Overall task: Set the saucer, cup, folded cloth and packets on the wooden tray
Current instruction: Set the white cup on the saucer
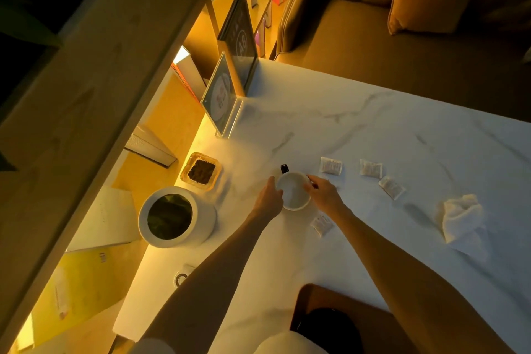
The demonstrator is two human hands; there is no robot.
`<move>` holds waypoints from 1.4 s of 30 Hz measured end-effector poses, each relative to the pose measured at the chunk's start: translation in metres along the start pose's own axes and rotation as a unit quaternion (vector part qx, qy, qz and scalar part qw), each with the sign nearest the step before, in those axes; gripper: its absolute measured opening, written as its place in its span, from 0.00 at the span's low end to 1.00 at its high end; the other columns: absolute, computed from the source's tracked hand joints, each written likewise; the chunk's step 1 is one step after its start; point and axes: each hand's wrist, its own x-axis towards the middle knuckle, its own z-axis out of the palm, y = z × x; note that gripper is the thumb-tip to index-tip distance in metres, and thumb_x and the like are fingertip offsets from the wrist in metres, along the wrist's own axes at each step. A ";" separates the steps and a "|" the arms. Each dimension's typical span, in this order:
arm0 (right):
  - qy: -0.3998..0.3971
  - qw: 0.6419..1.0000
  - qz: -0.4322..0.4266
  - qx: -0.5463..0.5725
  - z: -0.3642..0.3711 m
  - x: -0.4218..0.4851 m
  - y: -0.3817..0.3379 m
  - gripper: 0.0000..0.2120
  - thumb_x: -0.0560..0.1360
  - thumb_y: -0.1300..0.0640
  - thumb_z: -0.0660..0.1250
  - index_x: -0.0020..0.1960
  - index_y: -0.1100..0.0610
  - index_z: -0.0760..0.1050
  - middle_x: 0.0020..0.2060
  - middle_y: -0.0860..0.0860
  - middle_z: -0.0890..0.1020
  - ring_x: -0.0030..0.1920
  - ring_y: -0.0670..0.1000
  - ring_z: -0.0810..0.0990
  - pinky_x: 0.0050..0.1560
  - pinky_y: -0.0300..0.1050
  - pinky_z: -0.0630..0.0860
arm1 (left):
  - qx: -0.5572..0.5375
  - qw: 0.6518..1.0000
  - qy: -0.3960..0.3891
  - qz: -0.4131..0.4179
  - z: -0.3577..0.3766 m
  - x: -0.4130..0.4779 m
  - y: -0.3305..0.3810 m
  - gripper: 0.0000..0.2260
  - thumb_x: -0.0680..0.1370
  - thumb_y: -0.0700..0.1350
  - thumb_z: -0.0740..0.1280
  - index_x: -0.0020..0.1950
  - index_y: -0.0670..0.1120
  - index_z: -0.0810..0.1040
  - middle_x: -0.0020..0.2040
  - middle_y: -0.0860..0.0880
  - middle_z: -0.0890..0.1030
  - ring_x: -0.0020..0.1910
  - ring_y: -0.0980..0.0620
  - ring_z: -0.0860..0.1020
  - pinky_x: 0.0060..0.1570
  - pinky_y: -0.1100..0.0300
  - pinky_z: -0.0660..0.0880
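Between both hands, the white cup (293, 192) sits, left grip (270, 195) and right grip (323, 194) clasping its rim.

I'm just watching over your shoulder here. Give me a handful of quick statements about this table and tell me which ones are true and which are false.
1. Both hands grip the white cup: left hand, right hand. True.
2. The white cloth is neatly folded. False: it lies crumpled on the marble table.
3. Four small packets lie on the table, such as the nearest packet. True.
4. The cup is full of coffee. False: its inside looks white and empty.
5. The white planter stands right of the cloth. False: it stands far left.
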 end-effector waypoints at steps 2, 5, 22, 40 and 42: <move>-0.009 1.000 0.008 0.027 0.000 0.001 0.001 0.18 0.81 0.54 0.60 0.69 0.57 0.71 0.61 0.59 0.78 0.60 0.59 0.77 0.54 0.57 0.80 | -0.018 1.000 -0.003 -0.002 0.003 0.001 -0.002 0.20 0.82 0.40 0.58 0.75 0.41 0.62 0.69 0.37 0.71 0.64 0.39 0.73 0.60 0.51 0.71; -0.022 0.998 0.030 0.057 -0.002 0.002 0.001 0.19 0.81 0.56 0.60 0.70 0.58 0.69 0.62 0.59 0.76 0.61 0.61 0.75 0.42 0.52 0.82 | -0.076 0.997 -0.011 -0.018 0.005 -0.002 -0.003 0.20 0.81 0.36 0.58 0.74 0.42 0.64 0.68 0.37 0.72 0.65 0.36 0.73 0.65 0.42 0.73; 0.023 0.962 0.048 0.267 -0.009 -0.183 0.058 0.21 0.76 0.63 0.67 0.69 0.59 0.71 0.58 0.60 0.79 0.59 0.61 0.78 0.49 0.56 0.82 | -0.180 0.982 -0.025 0.046 0.061 -0.148 -0.025 0.17 0.80 0.36 0.58 0.69 0.46 0.70 0.64 0.44 0.73 0.60 0.44 0.74 0.61 0.46 0.75; 0.000 0.890 0.132 0.437 0.068 -0.395 0.197 0.26 0.75 0.71 0.64 0.71 0.55 0.65 0.63 0.57 0.73 0.64 0.61 0.73 0.56 0.62 0.78 | -0.225 0.970 -0.089 -0.015 0.179 -0.312 -0.156 0.20 0.81 0.35 0.58 0.72 0.47 0.65 0.67 0.41 0.69 0.61 0.42 0.73 0.51 0.45 0.81; 0.007 0.899 0.125 0.420 0.073 -0.396 0.194 0.26 0.75 0.71 0.64 0.71 0.56 0.65 0.64 0.58 0.73 0.63 0.60 0.74 0.57 0.62 0.78 | -0.223 0.969 -0.103 -0.012 0.177 -0.313 -0.162 0.20 0.81 0.36 0.58 0.73 0.48 0.63 0.66 0.43 0.69 0.60 0.44 0.73 0.44 0.52 0.82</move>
